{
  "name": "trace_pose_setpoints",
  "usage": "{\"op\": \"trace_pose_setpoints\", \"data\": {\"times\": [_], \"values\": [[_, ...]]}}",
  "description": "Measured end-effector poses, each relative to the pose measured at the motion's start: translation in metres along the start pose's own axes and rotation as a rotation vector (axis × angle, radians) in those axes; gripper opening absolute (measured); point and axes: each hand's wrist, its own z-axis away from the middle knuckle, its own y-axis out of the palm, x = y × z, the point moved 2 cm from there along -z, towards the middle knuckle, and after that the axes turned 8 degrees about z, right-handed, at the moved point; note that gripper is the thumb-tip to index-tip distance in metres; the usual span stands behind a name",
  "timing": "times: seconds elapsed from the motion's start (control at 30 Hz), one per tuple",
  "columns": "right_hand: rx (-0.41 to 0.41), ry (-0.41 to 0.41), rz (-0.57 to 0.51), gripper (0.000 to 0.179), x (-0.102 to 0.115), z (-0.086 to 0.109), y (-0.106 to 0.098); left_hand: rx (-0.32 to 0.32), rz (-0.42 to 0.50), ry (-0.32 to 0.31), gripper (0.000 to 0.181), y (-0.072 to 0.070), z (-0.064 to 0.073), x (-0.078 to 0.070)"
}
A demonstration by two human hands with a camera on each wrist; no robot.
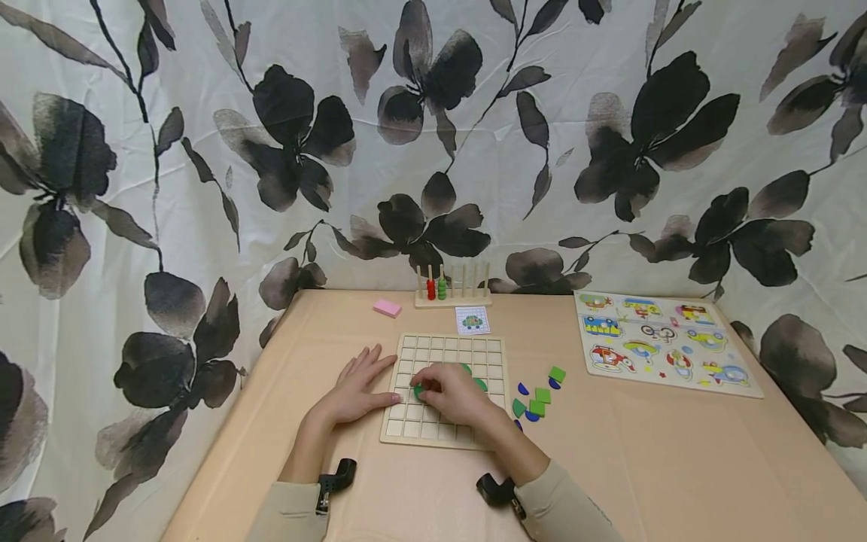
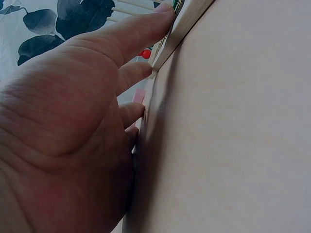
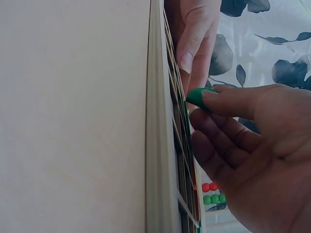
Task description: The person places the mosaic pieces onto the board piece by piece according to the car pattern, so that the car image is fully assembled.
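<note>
A wooden grid board (image 1: pixel 443 346) with pale square cells lies in the middle of the table. My right hand (image 1: pixel 457 393) is over it, pinching a green curved-edged piece (image 3: pixel 197 98) between thumb and index finger, close over the left part of the grid. More green pieces (image 1: pixel 480 384) sit in the grid just beyond that hand, which partly covers them. On the board's left side my left hand (image 1: pixel 352 391) lies with fingers spread, its thumb resting on the board's edge and the other fingers on the table.
Loose green squares (image 1: pixel 557 374) and blue half-rounds (image 1: pixel 523 389) lie right of the board. Behind it are a patterned card (image 1: pixel 472 321), a peg stand (image 1: pixel 452 303) with red and green beads, and a pink block (image 1: pixel 387 308). A vehicle picture board (image 1: pixel 667 384) lies at the far right.
</note>
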Motion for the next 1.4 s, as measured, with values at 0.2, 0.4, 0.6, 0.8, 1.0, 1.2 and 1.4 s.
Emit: {"op": "trace_pose_setpoints", "data": {"times": [0.2,0.4,0.6,0.8,1.0,1.2,1.4], "values": [[0.012,-0.011,0.036,0.017,-0.0016,0.0008,0.0026,-0.001,-0.002,0.002,0.083,0.0007,-0.0005,0.0007],[0.030,-0.011,0.077,0.019,-0.0021,0.0005,0.0036,0.000,-0.013,0.002,0.083,0.0013,-0.0005,0.0016],[0.050,-0.017,0.155,0.022,0.0002,-0.0001,0.0035,-0.001,-0.009,0.001,0.083,0.0018,0.0003,0.0010],[0.046,-0.015,0.167,0.019,0.0003,0.0006,0.0039,-0.004,-0.013,0.005,0.083,0.0024,0.0004,0.0021],[0.070,-0.031,0.197,0.019,0.0011,0.0023,0.0045,0.000,-0.012,0.007,0.083,0.0024,0.0001,0.0027],[0.065,-0.025,0.229,0.021,0.0038,0.0034,0.0040,0.001,-0.013,0.008,0.083,0.0019,-0.0005,0.0025],[0.033,-0.012,0.276,0.022,0.0062,0.0037,0.0035,0.001,-0.016,0.007,0.083,0.0016,-0.0007,0.0025]]}}
